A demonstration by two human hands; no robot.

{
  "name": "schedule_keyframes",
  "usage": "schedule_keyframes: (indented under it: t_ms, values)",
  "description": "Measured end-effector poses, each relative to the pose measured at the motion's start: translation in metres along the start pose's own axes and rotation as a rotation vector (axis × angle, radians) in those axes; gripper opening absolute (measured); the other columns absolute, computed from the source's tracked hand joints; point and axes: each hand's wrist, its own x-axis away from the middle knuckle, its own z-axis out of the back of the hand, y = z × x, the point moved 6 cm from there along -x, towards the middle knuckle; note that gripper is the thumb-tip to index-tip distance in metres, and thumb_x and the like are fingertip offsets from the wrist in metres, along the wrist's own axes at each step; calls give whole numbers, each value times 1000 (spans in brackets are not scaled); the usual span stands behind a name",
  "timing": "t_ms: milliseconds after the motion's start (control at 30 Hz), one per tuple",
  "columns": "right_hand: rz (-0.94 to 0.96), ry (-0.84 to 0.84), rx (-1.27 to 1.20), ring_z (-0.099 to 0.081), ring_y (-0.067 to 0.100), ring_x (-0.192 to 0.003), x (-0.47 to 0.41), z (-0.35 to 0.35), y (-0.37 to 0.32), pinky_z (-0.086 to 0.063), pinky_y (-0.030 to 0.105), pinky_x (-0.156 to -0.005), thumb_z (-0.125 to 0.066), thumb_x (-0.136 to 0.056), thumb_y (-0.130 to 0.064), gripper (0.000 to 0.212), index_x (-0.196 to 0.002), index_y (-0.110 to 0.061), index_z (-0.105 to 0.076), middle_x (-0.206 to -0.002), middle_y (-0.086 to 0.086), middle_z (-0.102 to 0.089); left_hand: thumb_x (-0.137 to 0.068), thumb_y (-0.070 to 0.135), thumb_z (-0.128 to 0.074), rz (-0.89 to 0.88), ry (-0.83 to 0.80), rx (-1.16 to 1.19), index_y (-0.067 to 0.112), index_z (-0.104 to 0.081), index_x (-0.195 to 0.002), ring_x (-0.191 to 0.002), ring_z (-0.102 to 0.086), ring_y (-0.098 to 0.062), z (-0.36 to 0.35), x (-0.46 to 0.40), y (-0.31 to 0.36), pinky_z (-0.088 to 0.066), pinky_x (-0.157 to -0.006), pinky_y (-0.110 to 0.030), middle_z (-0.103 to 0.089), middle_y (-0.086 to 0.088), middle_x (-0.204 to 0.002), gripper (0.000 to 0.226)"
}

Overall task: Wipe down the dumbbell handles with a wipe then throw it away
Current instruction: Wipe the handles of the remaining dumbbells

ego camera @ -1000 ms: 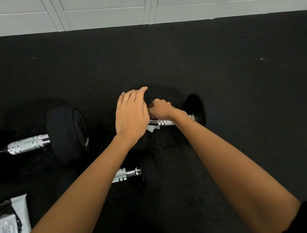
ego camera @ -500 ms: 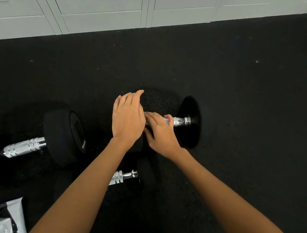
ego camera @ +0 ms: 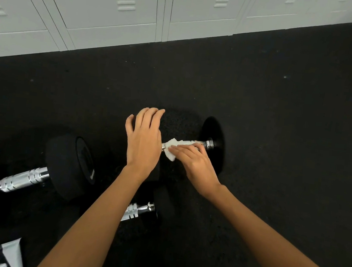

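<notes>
Since a moment ago the white wipe [ego camera: 171, 149] has been exposed, pinched by the right hand [ego camera: 191, 160] against the chrome dumbbell handle [ego camera: 205, 144], while the dumbbell's near head is steadied under the flat, spread left hand [ego camera: 144, 140].

Three dumbbells [ego camera: 212, 142] [ego camera: 30, 181] [ego camera: 144, 210]; one wipe [ego camera: 172, 148]; two hands [ego camera: 144, 140] [ego camera: 196, 161]; one packet [ego camera: 4, 255].

The wipe [ego camera: 171, 149] was white. The dumbbell handles [ego camera: 22, 182] were shiny chrome with ribbed bands, their end weights [ego camera: 67, 166] matte black. The floor [ego camera: 283, 125] was black with faint pale specks, and the lockers [ego camera: 97, 11] were pale grey-white.
</notes>
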Motion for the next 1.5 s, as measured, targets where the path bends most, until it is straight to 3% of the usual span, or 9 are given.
schedule_keyframes:
  t_ms: [167, 300, 400, 533, 700, 933, 1100, 1233, 1500]
  values:
    - [-582, -56, -670, -58, 4, -70, -16, 18, 19, -43, 14, -64, -58, -93, -12, 21, -112, -9, -49, -86, 12, -70, -98, 32, -32, -293, -97, -91, 16, -46, -135, -119, -52, -16, -3, 7, 19, -27, -109, -50, -60, 0, -121, 42]
    - [-686, -182, -816, -65, 11, -80, -27, 36, 36, -51, 25, -76, -62, -91, -15, 12, -101, -8, -60, -88, 8, -72, -98, 38, -27, -373, -223, -88, 14, -43, -138, -108, -59, -13, -9, 8, 23, -23, -111, -53, -67, 3, -107, 49]
    - [-678, -181, -942, -63, 8, -78, -34, 52, 44, -51, 17, -68, -61, -92, -14, 17, -103, -3, -65, -90, 5, -69, -96, 30, -41, -336, -210, 18, 12, -55, -123, -99, -60, -16, -8, 2, 25, -17, -114, -50, -67, 1, -94, 36]
    - [-621, 77, -589, -65, 4, -82, -36, 74, 68, -50, 19, -72, -57, -94, -23, 17, -95, -13, -71, -88, -4, -71, -95, 24, -50, -193, -181, 173, 11, -61, -102, -98, -55, -18, -7, -11, 35, -22, -113, -38, -64, -2, -90, 18]
    - [-484, 266, 19, -55, 10, -109, -19, 75, 86, -31, 28, -96, -48, -98, -25, 21, -101, -17, -67, -103, -8, -66, -95, 28, -48, -122, -361, -121, 11, -54, -121, -119, -40, -22, -30, -16, 49, -21, -113, -39, -49, -6, -122, 31]
    - [-540, 300, 12, -56, 11, -117, -10, 66, 94, -46, 38, -96, -38, -99, -31, 34, -114, -19, -65, -116, -5, -67, -81, 29, -66, -58, -456, -519, 14, -51, -118, -118, -41, -24, -41, -11, 53, -10, -113, -60, -49, -5, -117, 43]
    - [-557, 266, 74, -52, 10, -121, -8, 64, 92, -34, 37, -107, -37, -96, -30, 35, -116, -20, -64, -119, -6, -65, -75, 18, -70, -147, -293, -401, 17, -24, -142, -129, -33, -27, -38, -5, 59, -9, -113, -60, -41, -6, -132, 81]
    - [-555, 263, 100, -52, 9, -121, -7, 65, 90, -30, 37, -108, -37, -95, -29, 35, -115, -20, -64, -119, -6, -65, -82, 18, -62, -393, -360, -447, 14, -39, -134, -128, -36, -24, -53, 5, 62, -9, -116, -52, -46, -4, -130, 57]
    - [-553, 218, 112, -51, 11, -121, -10, 65, 87, -30, 32, -105, -40, -94, -26, 32, -115, -18, -63, -118, -5, -64, -96, 26, -51, -320, -376, -307, 14, -48, -127, -113, -47, -20, -65, 1, 57, -32, -100, -35, -56, -2, -118, 34]
